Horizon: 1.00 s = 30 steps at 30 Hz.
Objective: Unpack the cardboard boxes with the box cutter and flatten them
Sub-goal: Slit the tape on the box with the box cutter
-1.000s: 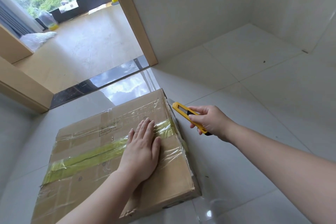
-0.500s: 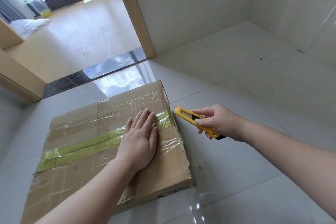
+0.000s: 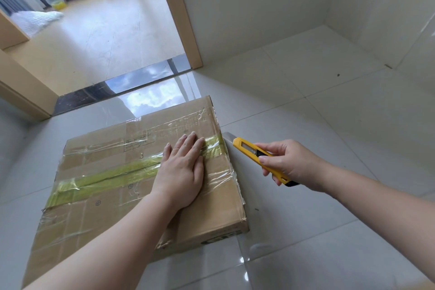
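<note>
A flat brown cardboard box [image 3: 113, 198] lies on the glossy white floor, wrapped in clear tape with a yellow-green tape strip [image 3: 106, 178] running along its top seam. My left hand [image 3: 182, 173] presses flat on the lid, fingers straight, covering the strip near its right end. My right hand [image 3: 289, 163] grips a yellow box cutter [image 3: 256, 154] just right of the box. The cutter's blade is out, its tip close to the box's right edge where the tape wraps over.
A wooden door frame [image 3: 186, 14] stands behind the box, opening onto a room with a beige floor [image 3: 101, 37]. White walls close the corner at the right. Open tiled floor [image 3: 329, 106] lies to the right of the box.
My right hand and the cutter have drawn slightly back from the box's right edge, and the blade now shows. My left hand stays pressed on the lid. The view has shifted a little.
</note>
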### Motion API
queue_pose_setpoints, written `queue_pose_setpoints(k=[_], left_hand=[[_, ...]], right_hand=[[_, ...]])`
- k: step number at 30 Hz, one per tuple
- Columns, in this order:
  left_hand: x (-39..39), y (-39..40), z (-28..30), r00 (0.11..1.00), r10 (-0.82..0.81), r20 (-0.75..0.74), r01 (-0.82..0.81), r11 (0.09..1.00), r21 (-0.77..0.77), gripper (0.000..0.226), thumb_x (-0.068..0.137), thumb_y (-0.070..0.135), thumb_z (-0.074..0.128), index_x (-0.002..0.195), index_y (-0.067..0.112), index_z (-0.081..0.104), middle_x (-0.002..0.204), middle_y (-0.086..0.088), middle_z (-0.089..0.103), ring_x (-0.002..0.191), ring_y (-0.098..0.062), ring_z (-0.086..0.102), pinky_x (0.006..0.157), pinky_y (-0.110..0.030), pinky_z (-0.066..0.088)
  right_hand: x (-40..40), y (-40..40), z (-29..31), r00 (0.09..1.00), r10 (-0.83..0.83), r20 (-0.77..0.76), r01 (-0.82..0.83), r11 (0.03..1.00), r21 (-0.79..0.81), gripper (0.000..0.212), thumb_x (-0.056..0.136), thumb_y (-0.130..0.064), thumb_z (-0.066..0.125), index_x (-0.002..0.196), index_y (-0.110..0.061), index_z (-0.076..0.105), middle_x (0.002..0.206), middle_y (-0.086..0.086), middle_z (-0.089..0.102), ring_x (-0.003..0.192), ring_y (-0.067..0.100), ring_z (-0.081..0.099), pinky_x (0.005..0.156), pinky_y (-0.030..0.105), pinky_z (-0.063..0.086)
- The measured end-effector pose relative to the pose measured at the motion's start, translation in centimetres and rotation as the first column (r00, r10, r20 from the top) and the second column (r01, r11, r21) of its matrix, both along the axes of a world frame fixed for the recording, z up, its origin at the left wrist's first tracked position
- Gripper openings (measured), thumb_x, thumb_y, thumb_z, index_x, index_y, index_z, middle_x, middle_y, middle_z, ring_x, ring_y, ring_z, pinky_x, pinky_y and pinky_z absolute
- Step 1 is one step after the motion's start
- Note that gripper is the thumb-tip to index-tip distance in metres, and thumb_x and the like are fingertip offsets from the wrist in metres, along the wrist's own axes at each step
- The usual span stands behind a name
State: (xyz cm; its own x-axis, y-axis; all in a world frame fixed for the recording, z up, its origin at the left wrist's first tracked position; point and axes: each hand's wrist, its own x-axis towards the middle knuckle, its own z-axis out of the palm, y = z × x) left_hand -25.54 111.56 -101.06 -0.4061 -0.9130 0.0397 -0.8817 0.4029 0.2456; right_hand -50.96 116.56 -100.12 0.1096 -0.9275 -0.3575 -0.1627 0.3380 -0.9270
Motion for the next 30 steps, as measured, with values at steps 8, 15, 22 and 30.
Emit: queue_pose_setpoints(k=[8, 15, 22, 30], left_hand=[[0.0, -0.1, 0.1, 1.000, -0.003, -0.012, 0.003, 1.000, 0.009, 0.058, 0.091, 0.042, 0.019, 0.147, 0.031, 0.030, 0.157, 0.007, 0.018, 0.145, -0.007, 0.006, 0.118, -0.036, -0.001], [0.0, -0.2, 0.1, 1.000, -0.018, -0.018, 0.018, 1.000, 0.005, 0.057, 0.091, 0.041, 0.021, 0.146, 0.031, 0.032, 0.156, 0.007, 0.019, 0.145, -0.008, 0.006, 0.118, -0.037, 0.000], [0.0, -0.2, 0.1, 1.000, -0.023, -0.004, 0.023, 1.000, -0.001, 0.057, 0.091, 0.040, 0.020, 0.146, 0.029, 0.032, 0.156, 0.006, 0.020, 0.145, -0.009, 0.007, 0.118, -0.038, 0.003], [-0.1, -0.2, 0.0, 1.000, -0.023, -0.007, 0.023, 1.000, -0.004, 0.057, 0.091, 0.040, 0.020, 0.146, 0.030, 0.033, 0.156, 0.006, 0.021, 0.145, -0.009, 0.008, 0.118, -0.038, 0.002]], right_hand=[[1.4, 0.0, -0.4, 0.999, -0.031, -0.036, 0.030, 0.999, -0.043, 0.041, 0.094, -0.010, 0.056, 0.134, -0.012, 0.052, 0.069, 0.007, 0.062, 0.045, 0.007, 0.054, 0.048, 0.025, 0.049], [1.2, 2.6, -1.4, 0.998, -0.051, -0.022, 0.050, 0.998, -0.027, 0.040, 0.093, -0.012, 0.057, 0.132, -0.019, 0.055, 0.062, 0.002, 0.062, 0.050, 0.016, 0.053, 0.049, 0.029, 0.048], [1.2, 2.3, -0.7, 0.997, -0.075, 0.003, 0.075, 0.997, 0.003, 0.039, 0.092, -0.009, 0.059, 0.131, -0.013, 0.056, 0.061, 0.000, 0.063, 0.047, 0.010, 0.054, 0.045, 0.025, 0.047], [0.5, 3.5, -0.1, 0.997, -0.047, -0.056, 0.048, 0.999, 0.018, 0.038, 0.091, -0.011, 0.059, 0.128, -0.016, 0.060, 0.064, 0.001, 0.065, 0.057, 0.015, 0.057, 0.050, 0.029, 0.049]])
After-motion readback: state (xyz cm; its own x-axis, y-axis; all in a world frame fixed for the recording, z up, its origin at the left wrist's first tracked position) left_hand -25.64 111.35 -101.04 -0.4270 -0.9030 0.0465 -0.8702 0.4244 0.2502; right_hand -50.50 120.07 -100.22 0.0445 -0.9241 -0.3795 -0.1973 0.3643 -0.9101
